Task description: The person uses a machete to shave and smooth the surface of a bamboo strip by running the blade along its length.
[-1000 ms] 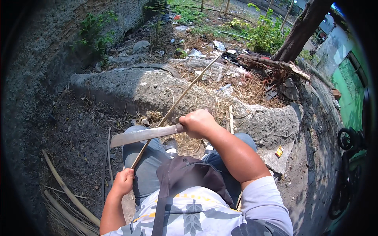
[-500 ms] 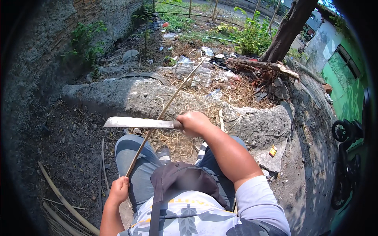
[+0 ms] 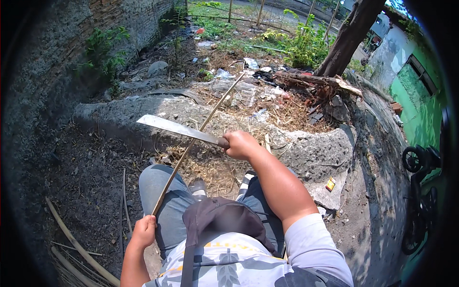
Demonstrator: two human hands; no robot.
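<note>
My left hand [image 3: 144, 230] is closed round the lower end of a long thin stick [image 3: 178, 166], beside my left thigh. From there the stick slants up and away to the right, its far tip over the littered ground beyond the concrete slab. In front of my knees, my right hand [image 3: 237, 145] grips the handle of a machete [image 3: 178, 128]. Its broad pale blade points left and slightly away, crossing over the stick near the middle. Whether blade and stick touch, I cannot tell.
A rough concrete slab [image 3: 311, 152] lies across the ground ahead, with litter and a tree trunk [image 3: 349, 36] behind it. Long pale strips [image 3: 79, 241] lie at my lower left. A brick wall [image 3: 62, 52] rises at left; a motorcycle [image 3: 418, 191] stands at right.
My right hand has moved slightly right, and the machete's tip has swung up and away. The stick has shifted only a little; my left hand stays in place.
</note>
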